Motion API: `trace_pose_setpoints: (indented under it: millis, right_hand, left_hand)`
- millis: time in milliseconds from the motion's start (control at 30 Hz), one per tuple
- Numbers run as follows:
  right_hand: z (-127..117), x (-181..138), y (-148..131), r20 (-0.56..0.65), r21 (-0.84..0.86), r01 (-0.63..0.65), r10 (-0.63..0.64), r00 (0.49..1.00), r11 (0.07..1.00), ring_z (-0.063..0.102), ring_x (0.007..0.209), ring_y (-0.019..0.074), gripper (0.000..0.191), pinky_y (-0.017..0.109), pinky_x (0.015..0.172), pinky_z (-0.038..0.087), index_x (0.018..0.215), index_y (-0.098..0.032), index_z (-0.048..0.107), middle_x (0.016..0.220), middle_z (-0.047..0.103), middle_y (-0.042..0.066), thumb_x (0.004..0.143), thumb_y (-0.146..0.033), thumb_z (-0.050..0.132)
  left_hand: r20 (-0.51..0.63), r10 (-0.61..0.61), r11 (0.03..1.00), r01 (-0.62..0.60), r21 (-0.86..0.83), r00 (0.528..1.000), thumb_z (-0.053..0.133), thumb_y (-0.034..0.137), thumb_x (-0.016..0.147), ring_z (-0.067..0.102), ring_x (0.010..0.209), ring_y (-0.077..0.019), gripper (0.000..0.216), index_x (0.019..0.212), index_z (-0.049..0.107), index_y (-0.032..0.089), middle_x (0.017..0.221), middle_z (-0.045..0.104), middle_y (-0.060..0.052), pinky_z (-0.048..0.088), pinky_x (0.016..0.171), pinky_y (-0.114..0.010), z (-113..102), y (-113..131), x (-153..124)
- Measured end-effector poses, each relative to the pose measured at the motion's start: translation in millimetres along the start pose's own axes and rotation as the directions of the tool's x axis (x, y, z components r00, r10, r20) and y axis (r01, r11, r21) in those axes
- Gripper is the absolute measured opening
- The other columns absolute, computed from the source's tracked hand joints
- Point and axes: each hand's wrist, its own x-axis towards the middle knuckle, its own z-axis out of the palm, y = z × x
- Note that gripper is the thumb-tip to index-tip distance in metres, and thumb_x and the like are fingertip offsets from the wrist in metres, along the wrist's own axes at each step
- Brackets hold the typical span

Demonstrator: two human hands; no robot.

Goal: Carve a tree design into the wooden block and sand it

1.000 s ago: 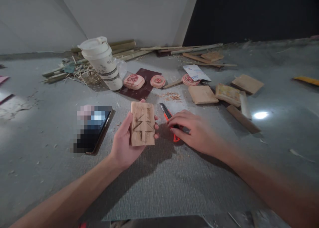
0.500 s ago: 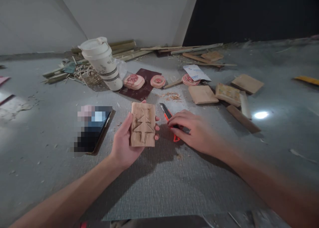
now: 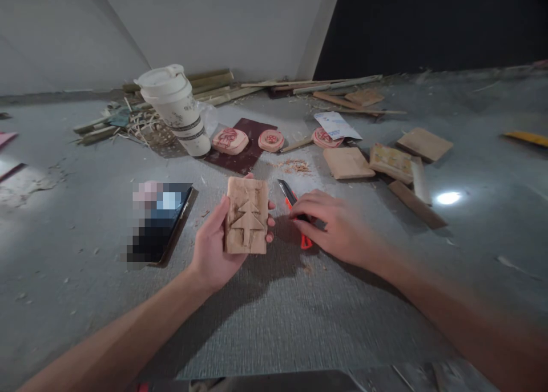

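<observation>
Fingers of the left hand (image 3: 216,261) clasp a carved wooden plaque (image 3: 246,216) above the tabletop (image 3: 265,335), its fir-tree relief already cut, the surrounding ground seemingly unsmoothed; the right hand (image 3: 331,223) curls closed around a utility knife (image 3: 290,199).

A grey surface (image 3: 265,335) bears a phone (image 3: 176,212), a maroon sheet (image 3: 253,134), wooden blocks (image 3: 349,164) and shavings (image 3: 299,165).
</observation>
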Motion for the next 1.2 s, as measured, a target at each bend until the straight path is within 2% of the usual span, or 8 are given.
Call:
trace_pose_setpoints:
  millis: [167,333,400,633,800,1067,1133,1200]
  right_hand:
    - [0.8,0.6,0.5,-0.049,-0.130,-0.128,0.123,0.991,0.983,0.068,0.096,0.0244,0.001,0.038,0.082,0.049,0.102,-0.023,0.071,0.101,0.075,0.006,0.102,-0.022,0.070]
    - [1.6,-1.0,4.7,-0.128,-0.274,-0.283,0.257,0.958,0.919,0.059,0.069,0.0214,0.014,0.035,0.062,0.031,0.096,-0.025,0.062,0.079,0.069,0.002,0.097,-0.030,0.075]
    - [2.0,-1.0,4.4,-0.119,-0.297,-0.298,0.274,0.954,0.907,0.056,0.062,0.0195,0.013,0.034,0.059,0.027,0.095,-0.026,0.061,0.074,0.068,0.000,0.098,-0.030,0.073]
    - [4.4,1.8,0.6,-0.086,-0.293,-0.304,0.292,0.953,0.906,0.069,0.076,0.0222,0.006,0.034,0.065,0.037,0.103,-0.025,0.067,0.088,0.078,0.003,0.099,-0.026,0.072]
    - [5.3,1.9,1.2,-0.068,-0.264,-0.307,0.300,0.951,0.914,0.072,0.086,0.0247,0.010,0.035,0.070,0.042,0.106,-0.025,0.069,0.096,0.080,0.005,0.098,-0.024,0.074]
    - [7.5,1.1,-0.6,-0.013,-0.182,-0.219,0.221,0.975,0.958,0.073,0.101,0.0276,0.025,0.038,0.085,0.048,0.109,-0.025,0.072,0.112,0.082,0.006,0.087,-0.015,0.079]
    - [7.5,1.4,-2.6,0.001,-0.166,-0.192,0.195,0.981,0.967,0.072,0.100,0.0262,0.028,0.038,0.087,0.048,0.110,-0.026,0.073,0.109,0.083,0.004,0.085,-0.015,0.082]
    - [6.9,2.7,-3.5,0.009,-0.156,-0.177,0.181,0.984,0.972,0.071,0.094,0.0234,0.021,0.037,0.086,0.048,0.109,-0.026,0.073,0.102,0.082,0.002,0.091,-0.023,0.084]
  left_hand:
    - [-0.031,-0.042,0.997,0.043,0.060,0.999,0.062,0.044,0.107,0.080,0.088,-0.0255,0.057,0.158,0.060,0.018,0.113,0.083,-0.014,0.067,0.072,-0.035,0.6,-1.4,-0.5]
    - [-0.148,-0.081,0.980,0.106,0.168,0.986,0.081,0.041,0.093,0.084,0.082,-0.0273,0.049,0.129,0.069,0.011,0.106,0.085,-0.017,0.068,0.072,-0.036,0.3,-8.1,-3.2]
    - [-0.172,-0.074,0.973,0.109,0.201,0.982,0.089,0.039,0.090,0.086,0.080,-0.0276,0.049,0.127,0.067,0.016,0.101,0.087,-0.013,0.069,0.073,-0.035,0.8,-11.1,-4.7]
    - [-0.254,-0.032,0.942,0.114,0.316,0.967,0.102,0.059,0.074,0.085,0.073,-0.0268,0.066,0.114,0.068,0.019,0.089,0.087,-0.010,0.069,0.071,-0.035,2.7,-15.4,-7.7]
    - [-0.287,-0.045,0.927,0.147,0.346,0.957,0.104,0.061,0.067,0.082,0.066,-0.0246,0.073,0.114,0.067,0.020,0.086,0.086,-0.008,0.064,0.063,-0.030,-0.2,-15.2,-5.5]
    - [-0.273,-0.046,0.919,0.148,0.366,0.961,0.096,0.052,0.075,0.086,0.079,-0.0318,0.064,0.123,0.070,0.019,0.093,0.086,-0.010,0.064,0.063,-0.035,-5.2,-15.1,-6.1]
    - [-0.263,-0.043,0.909,0.147,0.390,0.964,0.091,0.051,0.079,0.086,0.080,-0.0321,0.061,0.127,0.071,0.020,0.094,0.086,-0.010,0.065,0.066,-0.036,-8.9,-16.1,-7.2]
    - [-0.237,-0.046,0.886,0.150,0.440,0.970,0.087,0.050,0.084,0.085,0.079,-0.0308,0.057,0.130,0.071,0.021,0.092,0.086,-0.007,0.066,0.070,-0.037,-11.7,-17.2,-8.3]
